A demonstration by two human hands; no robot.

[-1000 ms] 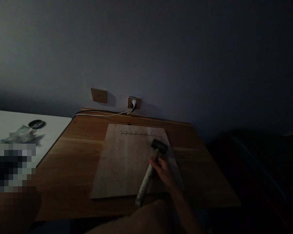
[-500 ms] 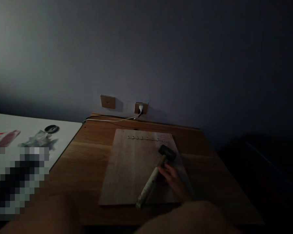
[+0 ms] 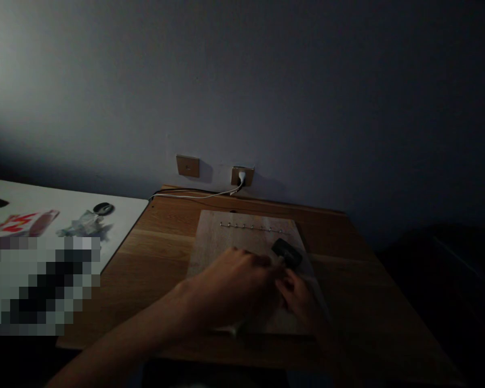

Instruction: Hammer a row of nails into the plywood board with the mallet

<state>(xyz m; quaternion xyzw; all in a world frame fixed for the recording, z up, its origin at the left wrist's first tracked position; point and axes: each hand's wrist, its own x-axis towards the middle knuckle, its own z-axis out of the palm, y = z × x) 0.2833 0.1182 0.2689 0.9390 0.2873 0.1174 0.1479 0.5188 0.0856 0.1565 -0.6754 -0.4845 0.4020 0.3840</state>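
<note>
A hammer with a black head (image 3: 286,253) lies on a pale wooden board (image 3: 210,245). Most of its light handle is hidden under my hands. My left hand (image 3: 242,280) reaches across the board above the handle, its back towards me and its fingers curled. Its fingertips meet my right hand (image 3: 297,291) just below the hammer head. The right fingers are bent together; what either hand pinches is too dark and covered to make out. A row of small shiny nails (image 3: 244,226) stands along the board's far edge.
The board rests on a brown wooden table (image 3: 145,269) against the wall. Behind it, a plug sits in a wall socket (image 3: 242,176) with cables (image 3: 198,196). On the white table (image 3: 129,207) at left are a red-and-white packet (image 3: 22,225), a clear plastic bag (image 3: 84,225) and a dark round object (image 3: 104,209).
My left hand has come in from the lower left to meet my right hand over the hammer. The right fingers have curled in. The view has shifted slightly left.
</note>
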